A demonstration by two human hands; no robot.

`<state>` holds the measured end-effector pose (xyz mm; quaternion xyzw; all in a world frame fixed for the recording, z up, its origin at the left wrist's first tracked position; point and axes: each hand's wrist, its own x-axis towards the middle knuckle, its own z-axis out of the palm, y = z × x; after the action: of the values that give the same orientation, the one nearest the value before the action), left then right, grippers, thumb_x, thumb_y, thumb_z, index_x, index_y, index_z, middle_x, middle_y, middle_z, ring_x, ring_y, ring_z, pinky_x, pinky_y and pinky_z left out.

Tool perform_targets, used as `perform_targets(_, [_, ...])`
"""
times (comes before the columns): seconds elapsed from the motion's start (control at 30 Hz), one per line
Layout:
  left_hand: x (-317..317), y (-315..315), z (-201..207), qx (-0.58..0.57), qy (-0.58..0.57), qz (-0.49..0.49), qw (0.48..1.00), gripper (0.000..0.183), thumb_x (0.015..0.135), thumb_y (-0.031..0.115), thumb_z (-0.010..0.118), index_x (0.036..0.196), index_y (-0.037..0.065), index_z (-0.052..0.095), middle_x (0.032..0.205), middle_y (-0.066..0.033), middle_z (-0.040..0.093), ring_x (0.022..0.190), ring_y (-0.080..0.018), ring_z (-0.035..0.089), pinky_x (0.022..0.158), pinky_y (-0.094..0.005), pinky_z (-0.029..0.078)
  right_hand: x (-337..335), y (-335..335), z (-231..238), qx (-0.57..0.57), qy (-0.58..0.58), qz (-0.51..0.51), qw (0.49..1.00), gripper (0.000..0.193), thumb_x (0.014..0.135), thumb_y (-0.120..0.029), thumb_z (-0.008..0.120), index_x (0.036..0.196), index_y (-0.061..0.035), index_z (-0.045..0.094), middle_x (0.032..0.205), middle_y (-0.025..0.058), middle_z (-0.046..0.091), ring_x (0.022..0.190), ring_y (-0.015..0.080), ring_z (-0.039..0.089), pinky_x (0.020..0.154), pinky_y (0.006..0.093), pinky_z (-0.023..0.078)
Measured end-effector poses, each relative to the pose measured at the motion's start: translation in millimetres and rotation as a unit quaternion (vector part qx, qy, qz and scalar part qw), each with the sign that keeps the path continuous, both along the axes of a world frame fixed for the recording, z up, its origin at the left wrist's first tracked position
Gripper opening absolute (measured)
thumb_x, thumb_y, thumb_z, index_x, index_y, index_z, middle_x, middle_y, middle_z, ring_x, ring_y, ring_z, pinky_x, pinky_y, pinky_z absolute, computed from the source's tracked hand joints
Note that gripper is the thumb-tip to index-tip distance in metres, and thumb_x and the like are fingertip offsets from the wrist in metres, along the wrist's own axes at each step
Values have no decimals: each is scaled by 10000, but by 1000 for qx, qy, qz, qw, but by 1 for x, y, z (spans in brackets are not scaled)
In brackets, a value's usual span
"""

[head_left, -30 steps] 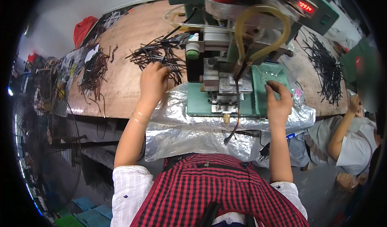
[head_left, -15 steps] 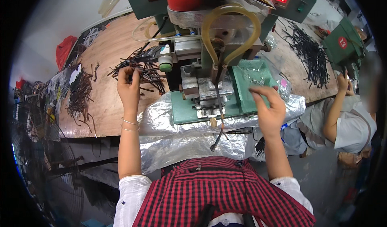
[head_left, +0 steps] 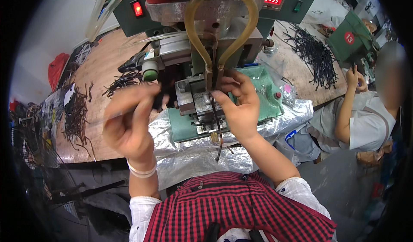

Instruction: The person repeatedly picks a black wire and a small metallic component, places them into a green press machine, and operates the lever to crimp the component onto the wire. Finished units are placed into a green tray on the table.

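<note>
Spreading behind both your hands, the wooden table [head_left: 97, 113] runs from the left of the frame to the upper right. On it stands your machine [head_left: 172, 12], green and grey, at the upper centre. Your checked apron [head_left: 202, 212], red and black, fills the bottom centre. At the right edge sits another person [head_left: 370, 126], in a light shirt. Silver foil [head_left: 172, 164] lies under the machine and over the table's front edge. A pile of black cables [head_left: 316, 57] is at the upper right, and a brownish pile [head_left: 77, 117] at the left.

Right of centre, the green tray [head_left: 269, 104] is beside your right hand [head_left: 241, 110]. This hand has bent fingers, and its thumb tip is at the metal block [head_left: 200, 100]; I cannot tell whether it pinches anything. Your left hand [head_left: 129, 121], blurred at left centre, has thumb and forefinger near each other; I cannot tell whether something is between them. A yellowish tube [head_left: 189, 24] loops above the block. One thin dark cable [head_left: 221, 141] hangs down from the block, at the centre. The green button [head_left: 150, 74] is smallest, above your left fingertips.
</note>
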<state>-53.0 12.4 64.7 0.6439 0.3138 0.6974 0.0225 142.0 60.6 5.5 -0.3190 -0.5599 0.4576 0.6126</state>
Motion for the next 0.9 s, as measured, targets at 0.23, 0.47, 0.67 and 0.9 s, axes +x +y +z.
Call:
perform_targets(0.23, [16,-3,-31,36,77,-39,996,255,852,11,772,1081,23,661,924,-128,727,786,-268,727,656,-342,580,3,-33,35,-77,15,86,993,672,867,42,663,1458,83,347,1314,191,582,1191,211,580,1063,354,430])
perform_targets(0.47, [27,-5,-35,-4,-69,-29,997,150,946,26,677,1056,4,577,964,-180,658,860,-276,694,663,-380,649,-11,-8,22,-28,-48,-16,998,540,855,-6,733,1335,35,489,1039,100,671,969,149,643,917,295,489])
perform_targets(0.67, [13,-10,5,-20,-109,-90,990,119,998,88,609,1038,-11,554,944,-209,653,864,-253,680,584,-336,640,-8,1,-15,137,-106,-162,971,607,781,-32,803,1330,5,547,994,121,681,911,190,679,853,301,513])
perform_targets(0.9, [7,20,6,-32,-149,-80,985,75,948,-25,652,996,-79,631,931,-181,706,798,-224,708,631,-354,665,-9,4,-18,127,-69,-104,984,685,775,89,790,1372,43,458,1099,119,647,960,150,649,874,248,504])
